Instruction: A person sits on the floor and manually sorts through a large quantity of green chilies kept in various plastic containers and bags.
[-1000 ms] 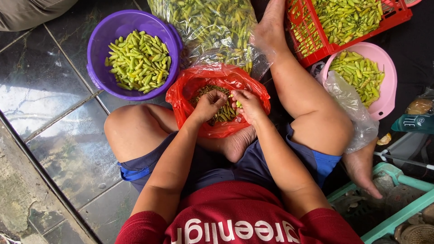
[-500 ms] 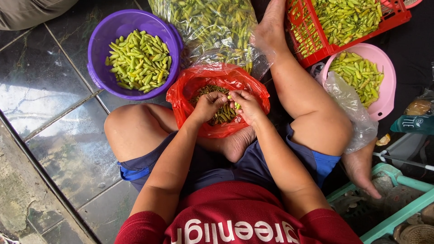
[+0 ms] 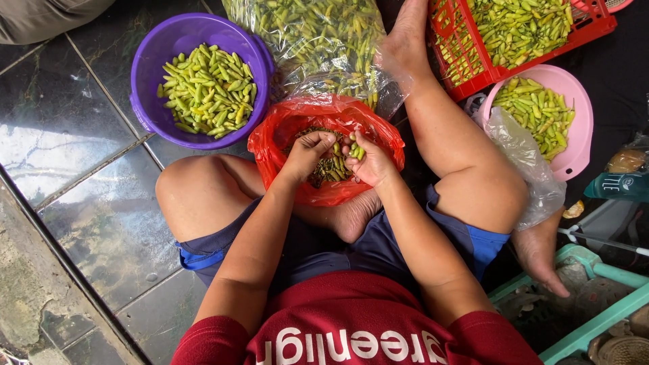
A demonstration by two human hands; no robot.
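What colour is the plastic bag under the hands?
Red; the plastic bag shows best in the head view.

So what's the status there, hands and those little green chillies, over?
Left hand and right hand both over the red bag. Right hand holds green chillies. Nothing in the way.

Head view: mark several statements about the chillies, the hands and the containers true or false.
1. Both hands, left hand and right hand, work over the red plastic bag. True.
2. The purple basin is empty. False: it holds green chillies.
3. The right hand holds a few green chillies. True.
4. The red crate stands left of the purple basin. False: it is at the upper right.
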